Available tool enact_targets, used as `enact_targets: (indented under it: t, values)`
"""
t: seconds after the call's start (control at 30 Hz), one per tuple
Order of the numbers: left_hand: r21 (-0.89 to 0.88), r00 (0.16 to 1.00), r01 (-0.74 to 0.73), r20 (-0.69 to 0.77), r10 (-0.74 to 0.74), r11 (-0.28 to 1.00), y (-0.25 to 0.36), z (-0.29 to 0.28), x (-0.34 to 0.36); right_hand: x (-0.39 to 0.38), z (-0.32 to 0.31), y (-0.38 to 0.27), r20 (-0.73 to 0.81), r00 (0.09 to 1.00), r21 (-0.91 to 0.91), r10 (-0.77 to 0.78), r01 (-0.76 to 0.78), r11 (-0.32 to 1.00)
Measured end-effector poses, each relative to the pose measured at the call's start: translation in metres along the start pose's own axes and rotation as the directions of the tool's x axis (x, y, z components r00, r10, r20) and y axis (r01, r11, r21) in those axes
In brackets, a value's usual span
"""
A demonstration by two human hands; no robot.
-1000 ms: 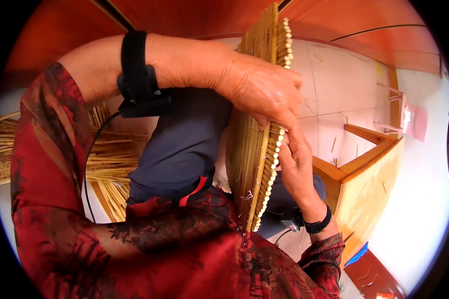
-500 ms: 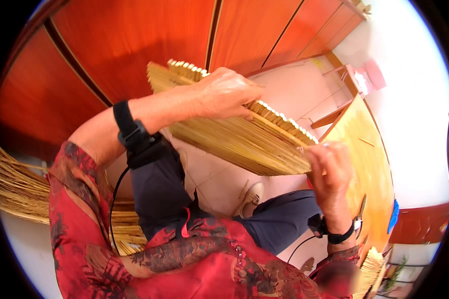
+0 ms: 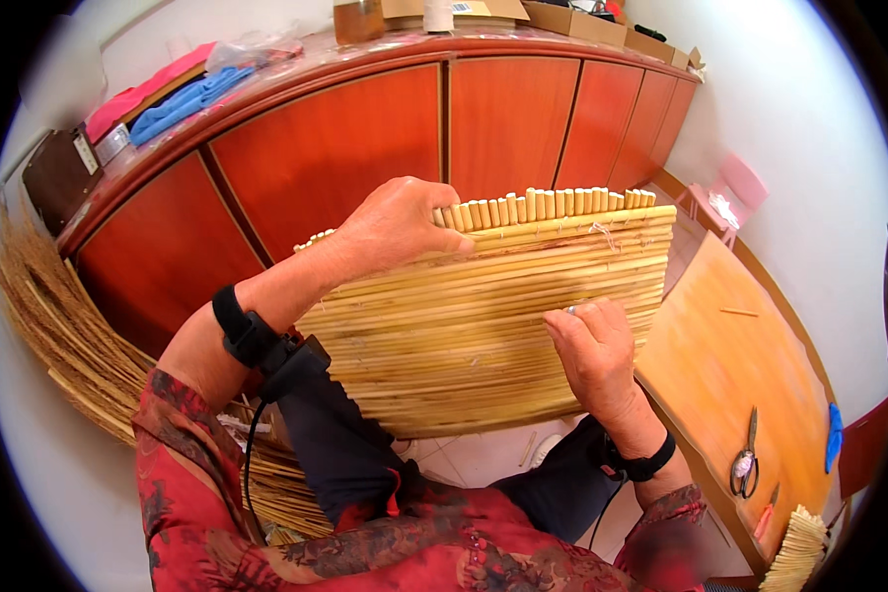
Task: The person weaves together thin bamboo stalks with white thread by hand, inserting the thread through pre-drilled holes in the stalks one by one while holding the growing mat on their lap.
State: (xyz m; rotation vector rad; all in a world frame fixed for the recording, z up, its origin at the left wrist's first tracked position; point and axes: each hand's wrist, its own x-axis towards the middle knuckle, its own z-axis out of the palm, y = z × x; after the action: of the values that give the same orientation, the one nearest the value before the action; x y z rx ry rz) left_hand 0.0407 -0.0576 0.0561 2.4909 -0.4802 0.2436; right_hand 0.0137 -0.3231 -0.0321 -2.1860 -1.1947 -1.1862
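A flat mat of straw-coloured reed stalks (image 3: 483,316), bound side by side with two crossing layers, is held up in front of me above my lap. My left hand (image 3: 395,225) grips its upper left edge, fingers curled over the row of cut stalk ends. My right hand (image 3: 594,347) presses flat on the mat's lower right face, thumb behind it. Both wrists wear black bands, and a cable runs from the left one.
A long red-brown cabinet (image 3: 365,148) stands behind, with cloths and boxes on top. Loose straw bundles (image 3: 59,335) lie at the left. A low wooden table (image 3: 730,385) at the right holds scissors (image 3: 743,464), a small tool and cut stalk ends (image 3: 794,543).
The mat has turned from edge-on and upright, through a tilt, to broad and face-on. My view has swung up toward the cabinet. Both hands have kept hold.
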Motion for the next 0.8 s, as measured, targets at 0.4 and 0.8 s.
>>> enact_targets:
  t: [0.4, 0.8]
  values:
    - [-0.091, 0.994, 0.031, -0.103, -0.04, 0.995, 0.0, -0.004, -0.024, 0.066, 0.025, -0.01, -0.135, 0.975, 0.017, -0.176, 0.18, 0.984]
    - [0.029, 0.986, 0.007, -0.165, -0.003, 1.0, -0.01, -0.001, -0.026, 0.1, 0.043, -0.018, -0.069, 0.944, -0.099, -0.323, 0.315, 0.944]
